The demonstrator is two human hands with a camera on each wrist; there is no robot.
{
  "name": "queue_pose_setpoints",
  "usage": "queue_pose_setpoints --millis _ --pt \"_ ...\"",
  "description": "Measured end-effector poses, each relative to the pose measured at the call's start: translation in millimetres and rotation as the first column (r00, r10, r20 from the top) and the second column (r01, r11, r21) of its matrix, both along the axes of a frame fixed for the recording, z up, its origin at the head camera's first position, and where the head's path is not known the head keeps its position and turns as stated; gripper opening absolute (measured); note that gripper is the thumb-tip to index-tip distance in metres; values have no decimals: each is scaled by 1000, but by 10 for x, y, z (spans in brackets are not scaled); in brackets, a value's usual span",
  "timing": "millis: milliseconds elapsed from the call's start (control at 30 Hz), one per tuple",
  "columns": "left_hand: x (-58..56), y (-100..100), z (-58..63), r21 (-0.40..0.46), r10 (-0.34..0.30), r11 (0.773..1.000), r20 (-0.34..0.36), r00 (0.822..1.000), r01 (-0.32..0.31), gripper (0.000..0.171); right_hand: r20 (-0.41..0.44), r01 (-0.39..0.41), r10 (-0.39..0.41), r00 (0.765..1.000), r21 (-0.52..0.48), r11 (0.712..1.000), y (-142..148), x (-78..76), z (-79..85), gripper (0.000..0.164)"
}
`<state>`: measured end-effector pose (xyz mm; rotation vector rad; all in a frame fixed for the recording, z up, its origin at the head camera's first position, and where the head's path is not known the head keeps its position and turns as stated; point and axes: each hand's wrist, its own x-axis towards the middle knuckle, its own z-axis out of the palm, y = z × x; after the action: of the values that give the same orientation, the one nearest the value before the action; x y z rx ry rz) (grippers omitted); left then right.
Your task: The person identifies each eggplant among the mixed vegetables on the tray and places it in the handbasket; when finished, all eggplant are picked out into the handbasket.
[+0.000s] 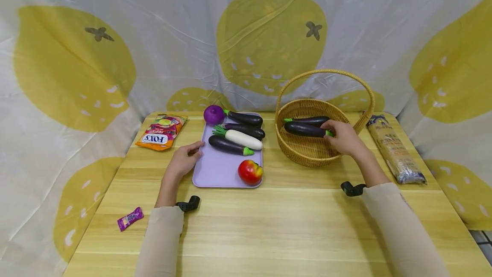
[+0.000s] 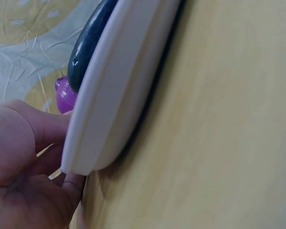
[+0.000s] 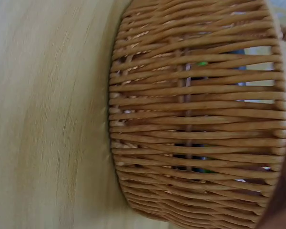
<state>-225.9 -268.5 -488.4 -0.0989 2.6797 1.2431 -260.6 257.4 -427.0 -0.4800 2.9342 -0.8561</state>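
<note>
My left hand (image 1: 182, 160) pinches the left rim of a lilac tray (image 1: 217, 174); the left wrist view has thumb and fingers at the rim of the tray (image 2: 109, 105). On the tray lie three eggplants, the nearest one (image 1: 227, 145) beside a white radish (image 1: 244, 139), with a purple onion (image 1: 213, 115) at the back corner and a red-yellow fruit (image 1: 250, 172) at the front. Inside the wicker basket (image 1: 303, 158), my right hand (image 1: 343, 138) holds an eggplant (image 1: 305, 129) by its green stem end. A second eggplant (image 1: 313, 120) lies just behind it. In the right wrist view, the basket wall (image 3: 200, 119) hides most of the contents.
The basket's tall handle (image 1: 326, 71) arches over its opening. Right of the basket lies a long clear packet (image 1: 396, 148). An orange candy bag (image 1: 162, 131) lies left of the tray, and a small purple wrapper (image 1: 130, 219) nearer the front. A lemon-print cloth (image 1: 192, 54) hangs behind the table.
</note>
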Motion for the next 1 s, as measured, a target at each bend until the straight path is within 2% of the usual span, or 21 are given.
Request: queue_pose_setpoints --millis 267,533,733,1000 --pt "-9 0 -9 2 2 1000 -4 1000 -2 45 77 -6 3 997 48 999 -10 -219 -54 33" --pt "6 11 -5 4 7 1000 -1 1000 -7 45 118 8 -18 993 81 997 -64 -337 -118 34" --pt "8 22 -3 7 9 1000 -7 1000 -9 44 113 29 -40 993 98 995 -47 -341 -121 38" --pt "11 11 -10 13 6 1000 -6 1000 -6 45 122 55 -59 991 37 998 -52 -248 -53 41"
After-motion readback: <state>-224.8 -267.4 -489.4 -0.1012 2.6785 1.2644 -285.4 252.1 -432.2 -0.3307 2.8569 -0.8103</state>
